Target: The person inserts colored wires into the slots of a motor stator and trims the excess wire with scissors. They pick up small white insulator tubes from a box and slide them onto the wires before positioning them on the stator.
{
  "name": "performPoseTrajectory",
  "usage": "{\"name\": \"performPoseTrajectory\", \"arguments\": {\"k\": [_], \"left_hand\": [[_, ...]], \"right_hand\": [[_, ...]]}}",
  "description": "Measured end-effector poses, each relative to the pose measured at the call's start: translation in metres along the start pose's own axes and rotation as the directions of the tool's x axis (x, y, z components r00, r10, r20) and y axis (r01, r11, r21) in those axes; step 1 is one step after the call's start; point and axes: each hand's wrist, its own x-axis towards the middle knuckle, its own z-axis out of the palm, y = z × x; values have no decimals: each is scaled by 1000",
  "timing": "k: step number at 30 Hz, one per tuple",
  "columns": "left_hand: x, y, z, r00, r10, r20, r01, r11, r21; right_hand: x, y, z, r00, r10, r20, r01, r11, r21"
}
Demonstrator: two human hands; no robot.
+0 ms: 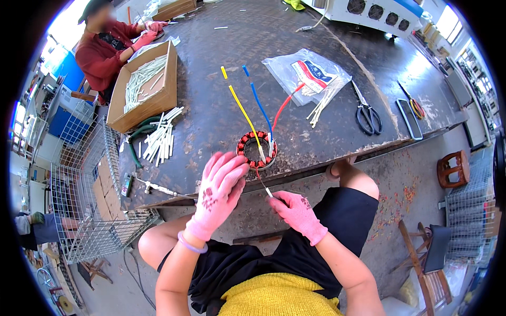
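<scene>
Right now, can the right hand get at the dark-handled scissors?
Probably yes: the dark-handled scissors lie uncovered on the table, and nothing visible blocks the right hand, though it pinches a white tube.

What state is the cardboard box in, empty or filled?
At least partly filled: the open-topped cardboard box shows many white tubes lying loosely inside.

Saw a dark, scuffed table [211, 52], with a white machine [368, 11] and a plug [304, 29] at the far side. Noted at left a carton [168, 79], a dark green tool [141, 130] beside it, a pile of white tubes [161, 138], a green object [127, 185] and a metal rod [161, 188]. Found a coil ring [244, 142] at the near edge, a clear bag [311, 76] beyond it, then, to the right, black scissors [363, 104], a blue frame [405, 120] and orange scissors [410, 99] just beside the frame.
</scene>
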Motion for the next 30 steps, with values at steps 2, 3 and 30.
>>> {"name": "performPoseTrajectory", "arguments": {"k": [2, 3, 30], "left_hand": [[10, -10, 6, 998, 58, 38, -57, 998, -18], [11, -16, 11, 996, 65, 56, -61, 996, -62], [-3, -17, 65, 909, -416, -10, 358, 795, -490]], "right_hand": [[2, 0, 0, 1000, -10, -7, 10, 1000, -13], [3, 1, 1, 999, -32, -16, 31, 999, -14], [66, -55, -50, 573, -819, -32, 596, 443, -669]]}}
